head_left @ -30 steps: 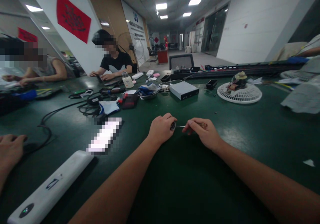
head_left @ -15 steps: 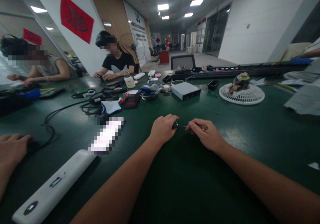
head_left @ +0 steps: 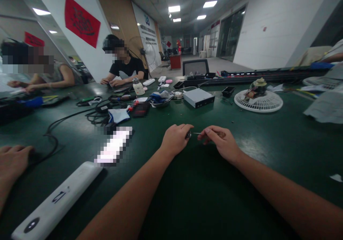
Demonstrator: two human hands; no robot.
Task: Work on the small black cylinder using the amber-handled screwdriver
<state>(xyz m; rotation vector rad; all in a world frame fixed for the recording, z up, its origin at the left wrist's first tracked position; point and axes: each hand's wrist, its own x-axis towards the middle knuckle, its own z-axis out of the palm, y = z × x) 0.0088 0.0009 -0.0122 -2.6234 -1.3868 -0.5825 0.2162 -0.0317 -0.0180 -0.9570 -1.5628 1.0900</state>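
Near the middle of the green table (head_left: pixel 187 197), my left hand (head_left: pixel 175 138) is closed round a small dark part (head_left: pixel 188 134), most of it covered by the fingers. To its right, my right hand (head_left: pixel 221 141) grips a screwdriver (head_left: pixel 221 135) with an amber-brown handle. The thin metal shaft points left at the dark part, and whether its tip touches cannot be made out.
Beyond my hands lie a silver drive box (head_left: pixel 198 97), a white fan grille with a motor (head_left: pixel 258 99) and a cloth-filled bowl (head_left: pixel 161 98). At left are a long white device (head_left: pixel 57 199), black cables and another person's hand (head_left: pixel 15 161).
The fingers of my right hand have shifted on the screwdriver, and its handle sits slightly further right. My left hand stays almost in place.
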